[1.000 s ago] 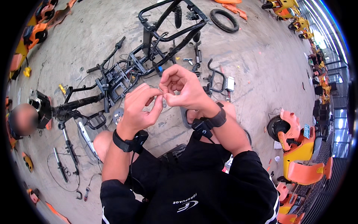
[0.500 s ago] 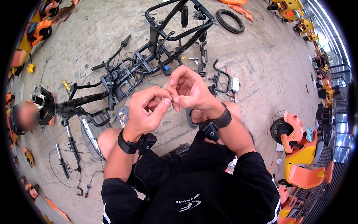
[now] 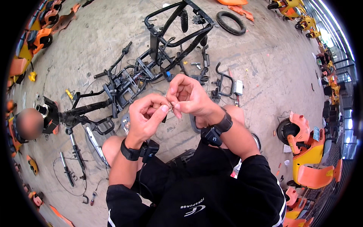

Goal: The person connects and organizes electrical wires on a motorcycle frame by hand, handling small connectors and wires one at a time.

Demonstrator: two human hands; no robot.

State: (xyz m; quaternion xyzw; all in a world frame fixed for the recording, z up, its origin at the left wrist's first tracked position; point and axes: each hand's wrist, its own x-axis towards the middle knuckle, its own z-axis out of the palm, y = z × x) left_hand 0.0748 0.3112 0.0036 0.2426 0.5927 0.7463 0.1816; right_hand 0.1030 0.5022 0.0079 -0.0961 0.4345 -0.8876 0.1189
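Nearest, I logged both hands raised together over the knees. My left hand (image 3: 145, 117) was curled, thumb and forefinger pinching a small metal ring (image 3: 169, 106); my right hand (image 3: 188, 96) gripped the same ring from the other side, fingertips meeting the left's. Each wrist carried a black band.

Beyond the hands, on the concrete floor (image 3: 264, 72): a stripped black scooter frame (image 3: 124, 85) with loose cables, and a black tubular frame (image 3: 177, 26) behind it. Farther off, a black tyre (image 3: 230, 23). At the right edge, orange body panels (image 3: 308, 151). I saw no containers.
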